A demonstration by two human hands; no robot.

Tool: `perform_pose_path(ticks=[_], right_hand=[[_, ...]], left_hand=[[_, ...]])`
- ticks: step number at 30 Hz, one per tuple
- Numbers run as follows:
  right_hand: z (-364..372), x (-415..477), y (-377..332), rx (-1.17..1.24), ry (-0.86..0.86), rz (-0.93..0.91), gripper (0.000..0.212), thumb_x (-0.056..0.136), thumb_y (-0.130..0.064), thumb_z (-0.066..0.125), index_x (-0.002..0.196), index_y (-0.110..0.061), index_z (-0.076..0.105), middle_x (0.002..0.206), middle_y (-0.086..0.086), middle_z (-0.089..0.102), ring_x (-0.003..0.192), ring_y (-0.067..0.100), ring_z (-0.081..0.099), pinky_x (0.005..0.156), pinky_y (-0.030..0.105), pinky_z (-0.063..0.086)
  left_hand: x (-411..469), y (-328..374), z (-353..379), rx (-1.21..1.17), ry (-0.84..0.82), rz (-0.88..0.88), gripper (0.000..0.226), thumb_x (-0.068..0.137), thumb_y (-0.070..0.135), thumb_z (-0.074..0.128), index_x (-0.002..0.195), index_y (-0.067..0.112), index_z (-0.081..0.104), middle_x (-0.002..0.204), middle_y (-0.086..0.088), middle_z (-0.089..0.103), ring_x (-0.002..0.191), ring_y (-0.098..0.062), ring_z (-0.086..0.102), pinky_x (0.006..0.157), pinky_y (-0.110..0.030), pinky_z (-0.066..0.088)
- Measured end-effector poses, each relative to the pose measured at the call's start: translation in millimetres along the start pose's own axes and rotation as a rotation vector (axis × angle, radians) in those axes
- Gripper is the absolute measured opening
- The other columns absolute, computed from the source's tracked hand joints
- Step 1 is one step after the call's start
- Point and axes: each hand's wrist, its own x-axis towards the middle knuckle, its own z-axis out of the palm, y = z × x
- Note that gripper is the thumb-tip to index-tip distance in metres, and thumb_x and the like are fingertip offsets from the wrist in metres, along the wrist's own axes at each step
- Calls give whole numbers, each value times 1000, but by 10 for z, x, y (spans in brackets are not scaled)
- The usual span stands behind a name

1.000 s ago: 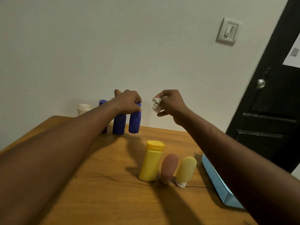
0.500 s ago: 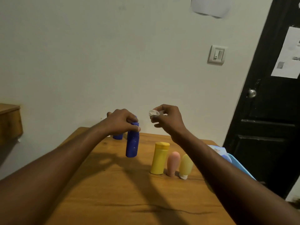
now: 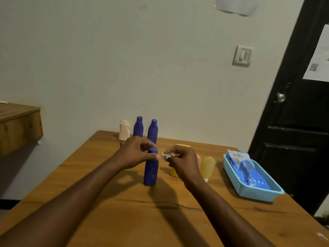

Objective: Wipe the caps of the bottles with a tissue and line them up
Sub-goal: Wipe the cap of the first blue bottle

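Note:
A blue bottle (image 3: 151, 172) stands upright near the middle of the wooden table (image 3: 124, 207). My left hand (image 3: 135, 152) grips it around the neck, just below its blue cap. My right hand (image 3: 183, 161) pinches a small crumpled white tissue (image 3: 167, 155) right beside the cap. Two more blue bottles (image 3: 152, 131) and a white bottle (image 3: 124, 130) stand in a row at the table's far edge. A yellow bottle (image 3: 183, 146) is mostly hidden behind my right hand. A pale yellow tube (image 3: 208, 165) stands to its right; a pink one is barely visible.
A light blue basket (image 3: 235, 180) holding a blue tissue pack (image 3: 247, 168) sits on the table's right side. A wooden shelf (image 3: 19, 122) juts out at the left. A black door (image 3: 293, 122) is at the right, beside the wall.
My left hand has brought the blue bottle from the back row toward me and set it on the table. My right hand with the tissue has come down beside its cap.

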Motion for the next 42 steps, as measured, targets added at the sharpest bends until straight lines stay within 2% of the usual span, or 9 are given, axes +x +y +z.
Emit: perform_pose_path(ticks=[6,10,15,19,24,28,33,35,42], right_hand=[[118,-137,191,73,83,-8,16,91,-9,70,86,-21,79,95,-11,74,95,12,70,84,43,63],[196,-177,187,147,106,-61,14,92,-26,65,91,-21,78,103,-13,72,102,13,67,86,44,62],[185,-109,106,87,130,-155,4,93,-25,72,93,-24,77,104,-13,72,102,3,64,80,22,55],[111,0,-1,-26,118,-202,8,91,-24,75,98,-23,76,101,-13,74,97,3,66,77,18,56],[6,104,-224,-201,4,-300,18,93,-17,72,110,-21,75,109,-7,74,99,6,66,78,16,54],[5,120,-456,-440,-197,-350,25,94,-8,68,116,-18,75,120,-2,72,105,8,61,90,27,54],[60,76,-651,-768,-377,-432,28,95,-8,67,120,-16,74,120,3,72,108,17,63,87,20,44],[37,58,-679,-792,-387,-420,29,95,-8,67,121,-16,73,120,2,72,106,16,61,85,20,43],[63,119,-699,-725,-345,-334,24,94,-4,67,115,-12,72,116,3,71,101,15,63,84,21,48]], left_hand=[[-133,-73,179,-125,147,-43,42,79,40,85,117,29,72,106,18,69,95,1,65,74,-9,41],[-206,-135,306,-225,231,-35,44,82,35,83,123,26,71,115,12,70,100,-2,65,79,-14,48],[-250,-198,425,-388,300,-64,43,83,37,81,123,27,70,115,18,69,104,-2,65,79,-12,49],[-230,-222,501,-480,320,-53,43,84,37,80,124,25,70,119,14,71,110,-5,65,90,-21,52],[-221,-257,569,-550,344,-34,43,84,34,79,125,23,71,121,13,71,110,-5,65,82,-9,44],[-195,-275,581,-578,347,-27,42,82,30,80,123,22,72,118,12,72,110,-5,65,92,-25,51],[-179,-272,610,-526,359,-14,31,83,22,80,113,27,74,105,18,74,103,3,66,88,-23,52],[-179,-270,609,-512,361,-1,29,83,22,81,107,34,72,102,24,73,100,6,65,84,-19,49],[-201,-258,625,-498,380,-17,39,80,31,84,117,22,74,110,17,74,104,0,66,91,-29,52]])
